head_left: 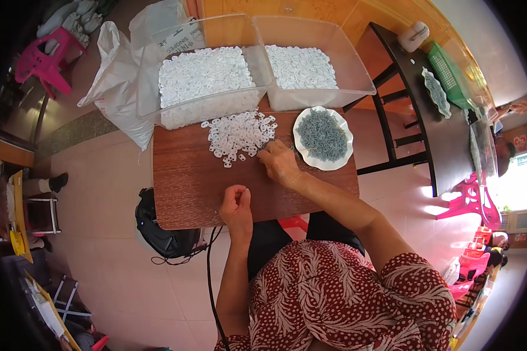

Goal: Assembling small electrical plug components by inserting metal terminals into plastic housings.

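Observation:
A loose pile of small white plastic pieces with holes (240, 136) lies on the brown wooden tabletop (184, 193). At the pile's right edge is my right hand (281, 165), its fingers curled together and pointing down at the pieces; what they pinch is hidden. My left hand (236, 210) is held over the near edge of the table, thumb against curled fingers, and anything inside it is too small to make out. Just right of my right hand stands a white scalloped plate (348, 153), heaped with thin grey screw-like pieces (322, 134).
Two clear plastic bins (205, 104) (322, 98) with more white pieces stand at the table's far side. White sacks (120, 88) sit left of them. A dark side table (445, 140) with a green basket (448, 70) is at right. A black bag (164, 228) lies at lower left.

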